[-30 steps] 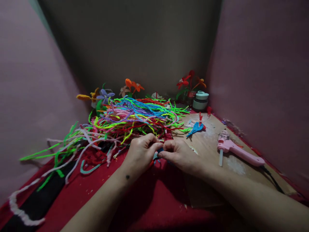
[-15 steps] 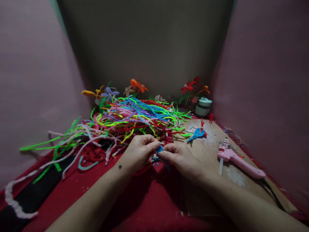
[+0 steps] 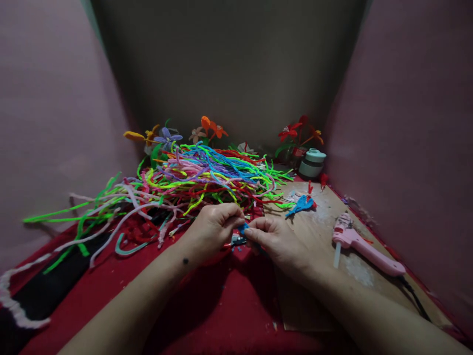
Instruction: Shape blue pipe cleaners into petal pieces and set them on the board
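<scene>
Over the red cloth point(image 3: 218, 315), my left hand point(image 3: 214, 224) and my right hand point(image 3: 275, 241) meet in front of me, both closed in a pinch. Between their fingertips is a small piece of blue pipe cleaner point(image 3: 243, 228), mostly covered by the fingers. Just below it a metal-headed tool point(image 3: 237, 240) lies on the cloth; its kind is hard to tell because the hands hide most of it. Tiny blue scraps lie beside the tool. A looped blue pipe cleaner shape point(image 3: 303, 205) rests on the cardboard to the right.
A big heap of colourful pipe cleaners point(image 3: 218, 172) spreads behind my hands and leftward. On the cardboard point(image 3: 310, 296) lies a pink glue gun point(image 3: 365, 249) with its cord. Behind stand pipe cleaner flowers point(image 3: 212, 129) and a lidded jar point(image 3: 312, 164). Walls close both sides.
The blue pipe cleaner now shows less between my fingers, its lower end no longer hanging visibly. My hands have shifted only slightly, and the metal tool is more exposed.
</scene>
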Demonstrator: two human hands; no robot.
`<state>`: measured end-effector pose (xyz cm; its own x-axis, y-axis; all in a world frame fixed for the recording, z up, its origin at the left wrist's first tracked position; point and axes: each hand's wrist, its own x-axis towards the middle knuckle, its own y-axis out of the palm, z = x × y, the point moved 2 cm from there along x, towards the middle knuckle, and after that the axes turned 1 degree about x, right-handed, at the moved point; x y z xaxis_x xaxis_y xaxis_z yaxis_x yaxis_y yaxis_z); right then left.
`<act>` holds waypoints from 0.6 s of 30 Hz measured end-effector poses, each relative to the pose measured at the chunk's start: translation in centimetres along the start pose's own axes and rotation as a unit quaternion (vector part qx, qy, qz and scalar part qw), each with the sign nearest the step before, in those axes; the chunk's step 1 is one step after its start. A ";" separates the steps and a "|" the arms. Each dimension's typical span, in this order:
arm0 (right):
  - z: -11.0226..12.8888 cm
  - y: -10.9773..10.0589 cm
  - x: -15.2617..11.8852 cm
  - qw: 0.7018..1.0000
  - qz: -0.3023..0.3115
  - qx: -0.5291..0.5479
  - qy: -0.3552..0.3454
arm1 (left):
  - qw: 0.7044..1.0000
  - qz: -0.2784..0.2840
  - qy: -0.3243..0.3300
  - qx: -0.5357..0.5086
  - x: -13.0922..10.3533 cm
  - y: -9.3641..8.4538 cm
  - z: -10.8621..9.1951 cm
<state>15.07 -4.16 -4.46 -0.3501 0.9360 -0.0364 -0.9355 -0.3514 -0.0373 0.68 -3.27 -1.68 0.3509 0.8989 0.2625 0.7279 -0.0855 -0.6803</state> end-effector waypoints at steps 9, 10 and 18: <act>0.9 0.1 -0.5 0.999 0.013 0.011 0.034 | 0.994 0.012 -0.081 -0.070 -0.1 0.0 -0.1; 0.9 0.1 -0.5 0.999 0.008 0.015 0.028 | 0.987 0.017 -0.113 -0.116 -0.2 0.0 -0.2; 0.2 -0.3 -0.1 0.999 -0.030 -0.020 -0.022 | 0.943 0.024 -0.172 -0.282 -0.2 0.7 0.4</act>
<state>15.35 -4.16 -4.21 -0.2952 0.9554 0.0103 -0.9528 -0.2936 -0.0774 0.90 -3.34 -2.51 0.2496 0.9663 -0.0628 0.9481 -0.2571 -0.1871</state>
